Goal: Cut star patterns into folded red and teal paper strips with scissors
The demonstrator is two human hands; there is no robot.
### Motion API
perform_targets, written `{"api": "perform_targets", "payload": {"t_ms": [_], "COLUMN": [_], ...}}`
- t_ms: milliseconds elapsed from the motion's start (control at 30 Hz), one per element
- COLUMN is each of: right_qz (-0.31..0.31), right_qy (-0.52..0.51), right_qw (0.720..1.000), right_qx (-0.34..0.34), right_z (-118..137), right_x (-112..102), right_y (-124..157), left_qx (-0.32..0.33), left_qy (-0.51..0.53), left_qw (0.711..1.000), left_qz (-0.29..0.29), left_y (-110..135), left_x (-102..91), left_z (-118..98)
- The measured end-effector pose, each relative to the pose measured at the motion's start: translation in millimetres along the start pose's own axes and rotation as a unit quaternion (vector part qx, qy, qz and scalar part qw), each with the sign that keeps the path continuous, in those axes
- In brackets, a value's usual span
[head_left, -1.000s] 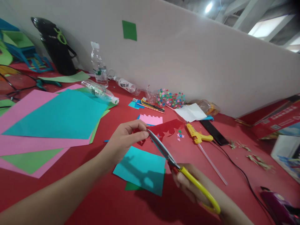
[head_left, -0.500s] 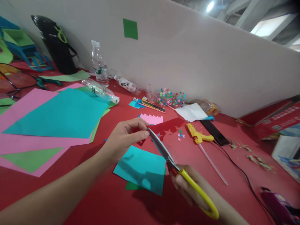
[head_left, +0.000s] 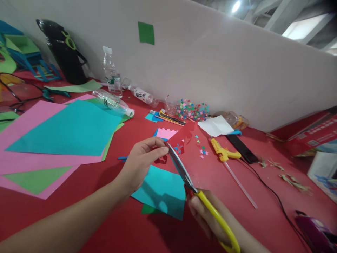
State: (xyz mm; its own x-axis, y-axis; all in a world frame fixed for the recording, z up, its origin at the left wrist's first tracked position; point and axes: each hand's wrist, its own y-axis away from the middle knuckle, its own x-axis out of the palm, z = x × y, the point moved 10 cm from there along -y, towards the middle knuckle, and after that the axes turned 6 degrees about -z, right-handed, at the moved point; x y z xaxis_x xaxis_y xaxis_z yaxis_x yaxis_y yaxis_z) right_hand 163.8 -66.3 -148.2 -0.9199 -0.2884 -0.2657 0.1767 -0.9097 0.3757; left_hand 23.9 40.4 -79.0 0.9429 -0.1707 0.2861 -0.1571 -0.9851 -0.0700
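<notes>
Between thumb and fingers, my left hand (head_left: 143,160) pinches one end of a thin red paper strip (head_left: 184,133), which reaches out toward the wall. My right hand (head_left: 206,214) grips a pair of scissors (head_left: 181,168) with yellow handles. The blade tips touch or nearly touch the strip right at my left fingertips; whether they are cutting is too small to tell. Under the hands lies a turquoise paper square (head_left: 163,191), with a dark green paper (head_left: 150,209) showing beneath it. Small paper stars (head_left: 202,151) lie beyond the blades, and a pink scalloped paper (head_left: 167,133) sits behind the strip.
Large pink, green and turquoise sheets (head_left: 65,133) cover the left side. Plastic bottles (head_left: 112,79), a star-covered bottle (head_left: 193,110) and a utility knife (head_left: 171,118) are along the wall. A yellow glue gun (head_left: 223,151) with its cord and a black phone (head_left: 242,149) lie right.
The red strip's far end has swung up and left, uncovering more small stars. My right hand and the scissors have shifted slightly left. My left hand keeps its pinch.
</notes>
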Motion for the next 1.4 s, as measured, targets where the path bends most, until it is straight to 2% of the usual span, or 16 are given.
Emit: {"api": "perform_targets", "payload": {"t_ms": [167, 400, 767, 867, 933, 1100, 1167, 1233, 1267, 1400], "right_qz": [-0.004, 0.014, 0.031, -0.008, -0.058, -0.193, -0.222, -0.220, -0.190, -0.131], "right_qy": [-0.001, -0.019, -0.018, -0.041, -0.060, -0.134, -0.183, -0.229, -0.251, -0.291], "right_qw": [1.000, 1.000, 0.999, 0.998, 0.995, 0.968, 0.952, 0.942, 0.944, 0.941], "right_qx": [0.017, -0.019, -0.025, -0.037, -0.061, -0.087, -0.099, -0.105, -0.104, -0.113], "right_z": [-5.0, -7.2, -7.9, -2.8, 6.3, 15.4, 12.7, 7.2, 5.1, -0.3], "right_x": [-3.1, -3.6, -6.5, -14.0, -24.3, -57.1, -68.9, -75.6, -73.3, -72.3], "right_y": [-3.0, -10.2, -11.4, -10.2, -10.1, -17.1, -23.6, -32.7, -38.9, -54.1], "left_qx": [0.003, 0.017, 0.048, 0.046, 0.016, -0.062, -0.079, -0.092, -0.097, -0.115], "left_qy": [-0.003, -0.006, -0.035, -0.038, -0.037, -0.052, -0.064, -0.074, -0.077, -0.106], "left_qw": [1.000, 1.000, 0.998, 0.998, 0.999, 0.996, 0.992, 0.986, 0.983, 0.970], "left_qz": [-0.003, 0.002, -0.003, -0.008, -0.004, 0.043, 0.081, 0.118, 0.133, 0.185], "left_y": [-1.4, -1.4, -3.7, -5.4, -6.3, 0.4, 6.4, 12.7, 15.3, 19.8], "left_x": [-0.3, -0.6, -2.7, -5.2, -5.0, 8.1, 19.1, 30.0, 34.6, 46.4], "left_z": [0.2, -2.4, -10.2, -9.3, -0.8, 29.3, 39.4, 46.6, 48.8, 49.6]}}
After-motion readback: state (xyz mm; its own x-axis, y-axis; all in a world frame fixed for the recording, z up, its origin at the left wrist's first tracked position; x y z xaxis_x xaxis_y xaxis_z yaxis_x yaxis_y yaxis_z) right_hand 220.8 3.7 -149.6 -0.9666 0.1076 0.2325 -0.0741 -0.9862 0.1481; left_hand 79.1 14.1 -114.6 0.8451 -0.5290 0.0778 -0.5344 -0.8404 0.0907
